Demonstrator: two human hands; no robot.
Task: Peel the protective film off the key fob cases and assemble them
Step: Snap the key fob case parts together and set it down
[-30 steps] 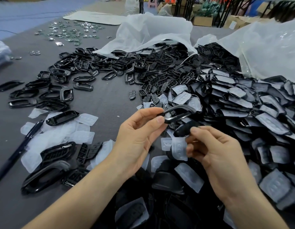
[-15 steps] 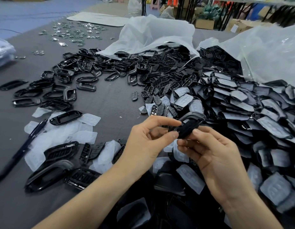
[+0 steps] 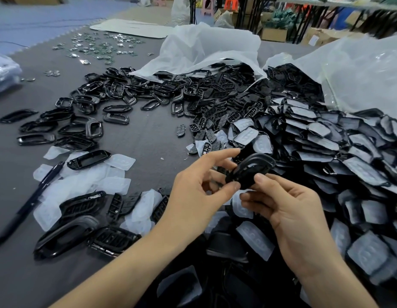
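Note:
Both hands hold a black key fob case (image 3: 252, 170) above the dark table, a glossy frame with a black insert set against it. My left hand (image 3: 197, 194) pinches its lower left end between thumb and curled fingers, the index finger stretched out over the top. My right hand (image 3: 286, 210) grips its right side with thumb and fingers. A large heap of film-covered black case parts (image 3: 326, 147) lies to the right. Peeled white films (image 3: 86, 178) lie scattered at the left among finished black frames (image 3: 66, 236).
Two white plastic bags (image 3: 206, 47) spill black frames and button pads (image 3: 215, 101) across the back of the table. A black pen (image 3: 28, 203) lies at the left. Small metal pieces (image 3: 97, 47) are strewn far back left. Bare grey table surface (image 3: 148, 138) shows in the middle.
The two hands came together; the black insert in my right hand now sits against the frame held by my left hand, and the pair has shifted slightly.

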